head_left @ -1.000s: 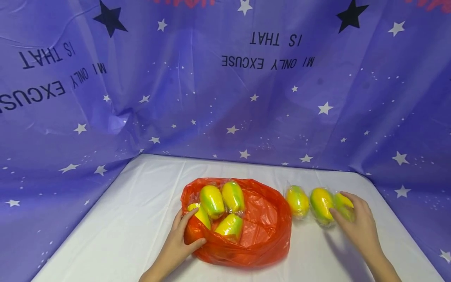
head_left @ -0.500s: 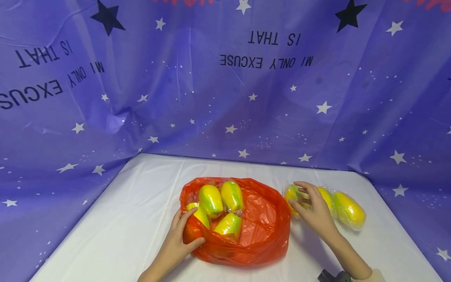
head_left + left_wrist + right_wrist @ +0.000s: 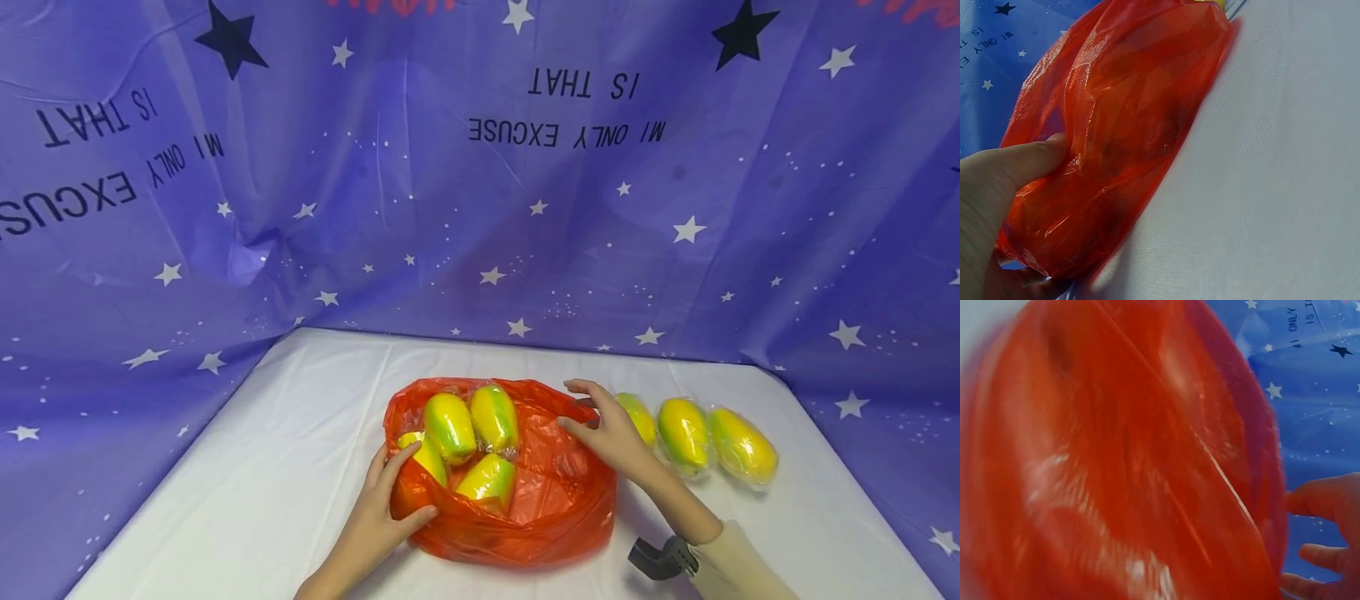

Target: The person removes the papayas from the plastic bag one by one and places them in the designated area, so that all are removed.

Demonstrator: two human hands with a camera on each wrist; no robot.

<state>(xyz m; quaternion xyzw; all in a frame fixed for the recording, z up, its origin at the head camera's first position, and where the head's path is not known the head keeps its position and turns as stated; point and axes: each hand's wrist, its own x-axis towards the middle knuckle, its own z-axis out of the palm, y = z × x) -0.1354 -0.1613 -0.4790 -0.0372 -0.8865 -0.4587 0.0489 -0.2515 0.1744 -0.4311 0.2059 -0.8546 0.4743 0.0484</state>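
Note:
A red plastic bag [image 3: 540, 542] stands with its mouth spread wide, and several clear-wrapped yellow-green mangoes [image 3: 450, 427] sit in its left part. My left hand [image 3: 372, 508] grips the bag's left end; in the left wrist view its thumb lies against the red film [image 3: 1129, 106] and its other fingers are partly hidden low behind it. At the right rim is my right hand [image 3: 617, 435], its thumb and fingers spread apart with no mango between them. Three more wrapped mangoes [image 3: 683, 433] lie to its right, the nearest partly covered by that hand.
A white cloth [image 3: 225, 467] covers the table. Purple sheeting [image 3: 450, 208] with stars and lettering rises behind and along both sides. A dark curved device [image 3: 660, 560] is worn at the right wrist, by a beige sleeve [image 3: 738, 567].
My right hand has moved left from the rightmost mango, past the others, to the bag's right rim. The left hand and the mangoes in the bag stay in place.

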